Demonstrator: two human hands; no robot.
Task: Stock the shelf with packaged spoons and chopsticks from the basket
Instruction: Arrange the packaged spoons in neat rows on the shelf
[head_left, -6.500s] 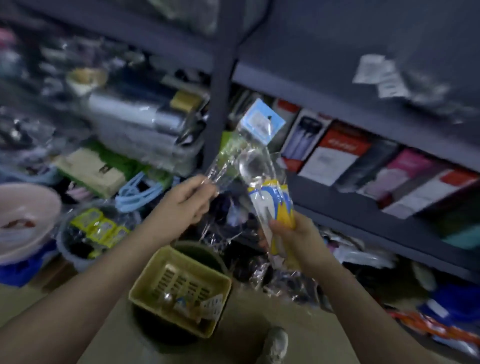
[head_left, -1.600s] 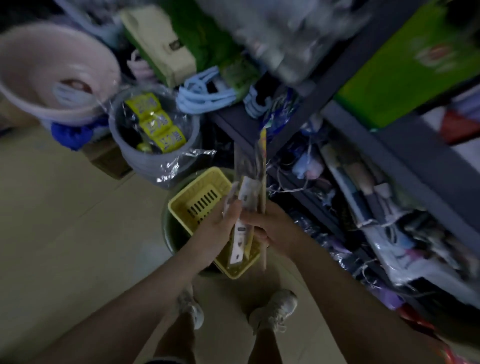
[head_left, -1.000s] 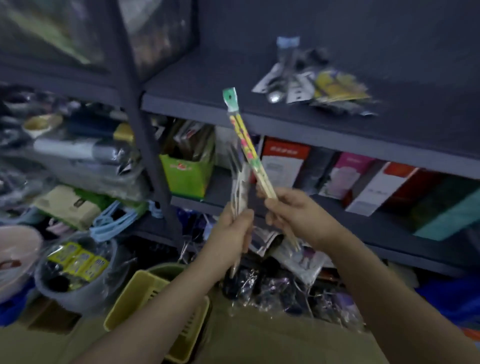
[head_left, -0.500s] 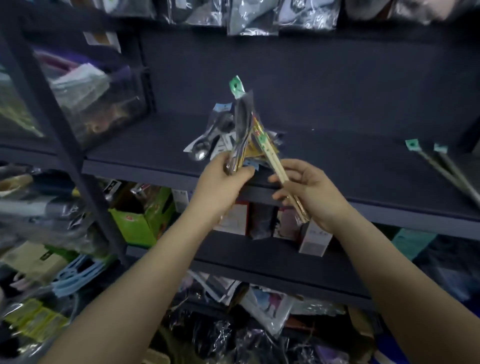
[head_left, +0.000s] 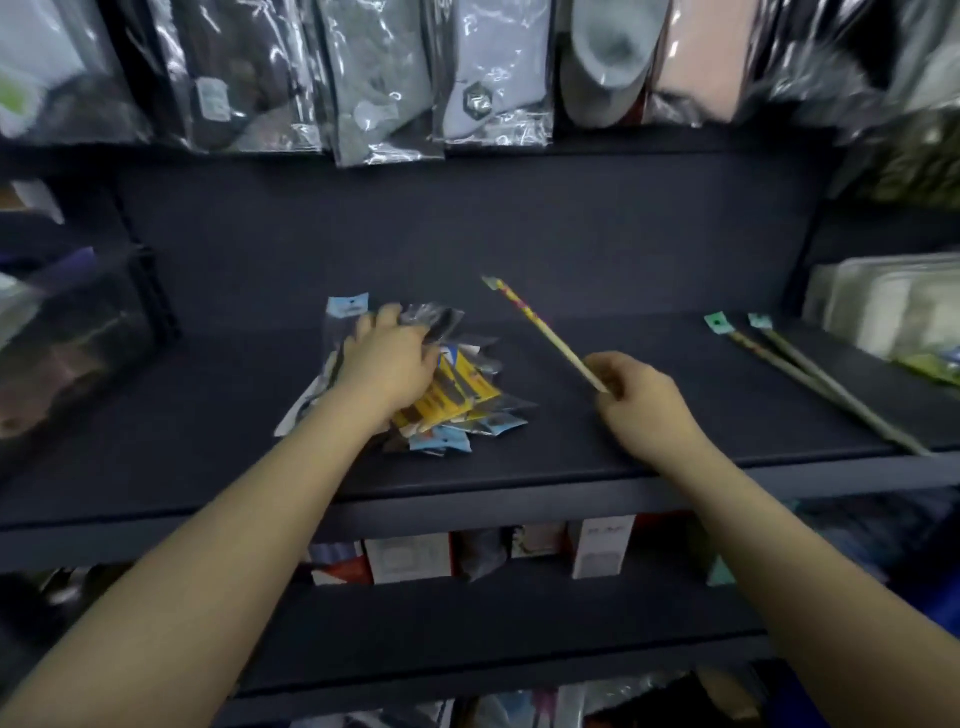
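Dark shelf (head_left: 597, 452) at frame centre carries a spoon-packet pile (head_left: 457, 400) under the left hand (head_left: 387, 364), fingers spread flat; right hand (head_left: 641, 402) pinches a chopstick pack (head_left: 540, 330), tilted up-left.

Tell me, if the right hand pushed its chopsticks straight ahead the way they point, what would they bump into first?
Probably nothing until the dark back wall of the shelf. The chopstick pack in the right hand points up-left, passing right of the spoon packs, though depth is unclear.
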